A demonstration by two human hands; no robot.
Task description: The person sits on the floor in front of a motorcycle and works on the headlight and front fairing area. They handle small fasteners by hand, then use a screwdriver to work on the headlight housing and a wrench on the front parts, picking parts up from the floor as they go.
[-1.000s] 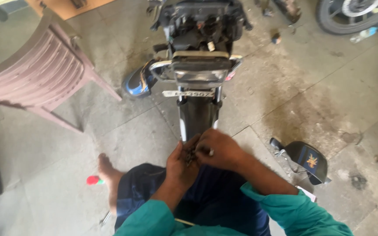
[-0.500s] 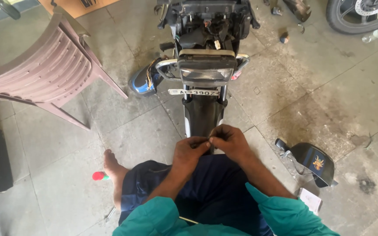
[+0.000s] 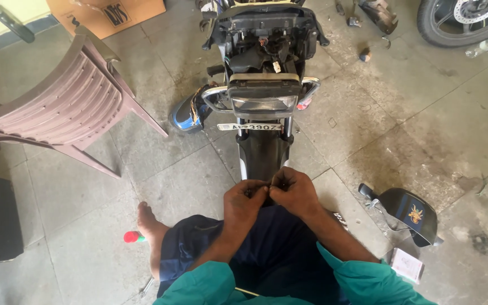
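Note:
I sit on the floor behind a motorcycle (image 3: pixel 264 73) with its seat off and wiring exposed. My left hand (image 3: pixel 244 202) and my right hand (image 3: pixel 293 192) meet just below the black rear mudguard (image 3: pixel 261 155). Both pinch a small thin part, like a wire or pin (image 3: pixel 266 184), between the fingertips. The part is mostly hidden by my fingers. My bare foot (image 3: pixel 152 232) rests on the tiles to the left.
A brown plastic chair (image 3: pixel 66 104) lies tipped at the left. A black motorcycle panel (image 3: pixel 410 214) and a small booklet (image 3: pixel 406 264) lie at the right. A red-handled tool (image 3: pixel 133 237) is by my foot. A wheel (image 3: pixel 464 20) stands at top right.
My hands have drawn together at the mudguard's lower end and now pinch the small part with the fingertips. My view has tilted up slightly.

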